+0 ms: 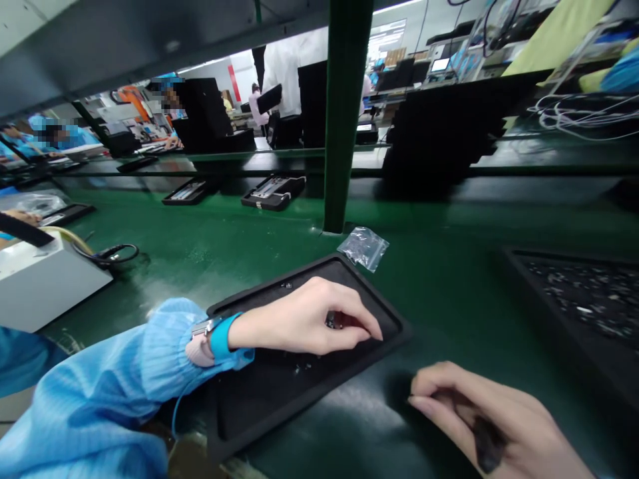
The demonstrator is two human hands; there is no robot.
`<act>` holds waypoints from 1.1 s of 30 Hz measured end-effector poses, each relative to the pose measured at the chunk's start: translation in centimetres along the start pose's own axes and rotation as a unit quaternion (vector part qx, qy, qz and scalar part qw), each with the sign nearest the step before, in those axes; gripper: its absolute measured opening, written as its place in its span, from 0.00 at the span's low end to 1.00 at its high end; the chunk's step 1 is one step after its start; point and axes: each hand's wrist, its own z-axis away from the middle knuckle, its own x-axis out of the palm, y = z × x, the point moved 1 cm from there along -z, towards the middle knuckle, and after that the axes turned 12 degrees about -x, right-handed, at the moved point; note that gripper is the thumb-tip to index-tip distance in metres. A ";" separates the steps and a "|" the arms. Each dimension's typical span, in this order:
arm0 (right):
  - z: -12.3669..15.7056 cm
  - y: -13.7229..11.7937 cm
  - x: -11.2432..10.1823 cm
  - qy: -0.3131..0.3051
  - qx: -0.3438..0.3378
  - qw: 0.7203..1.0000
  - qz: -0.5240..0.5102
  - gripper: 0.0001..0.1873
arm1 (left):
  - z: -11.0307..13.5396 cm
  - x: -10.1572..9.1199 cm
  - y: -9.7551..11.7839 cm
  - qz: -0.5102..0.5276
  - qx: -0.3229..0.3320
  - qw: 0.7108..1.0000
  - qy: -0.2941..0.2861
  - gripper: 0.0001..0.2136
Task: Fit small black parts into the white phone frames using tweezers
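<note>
My left hand [309,319] lies over a shallow black tray [239,406] on the green bench, fingers curled and pinching a small dark part I cannot name. A few tiny parts lie loose in the tray under the hand. A blue sleeve and a wrist strap [204,339] cover the left forearm. My right hand [479,412] rests on the bench just right of the tray's near corner, fingers folded round a small dark object.
A small clear plastic bag [363,247] lies behind the tray by a green post [344,133]. A second black tray [579,293] with several small parts sits at right. A grey box [44,286] with a cable stands at left. Other people work beyond the far shelf.
</note>
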 end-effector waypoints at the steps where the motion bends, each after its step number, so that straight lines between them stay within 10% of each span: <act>1: -0.1 0.1 0.0 0.001 0.018 1.000 -0.007 0.06 | 0.0 0.2 0.4 0.034 -0.005 0.999 0.010 0.07; 9: -1.2 0.5 -0.5 0.084 0.169 0.967 -0.169 0.14 | -0.3 4.6 1.6 0.315 -0.173 0.927 -0.107 0.09; 33: -2.6 0.0 -0.6 0.122 0.166 0.922 -0.328 0.12 | -1.6 5.8 0.0 0.386 -0.222 0.895 0.014 0.12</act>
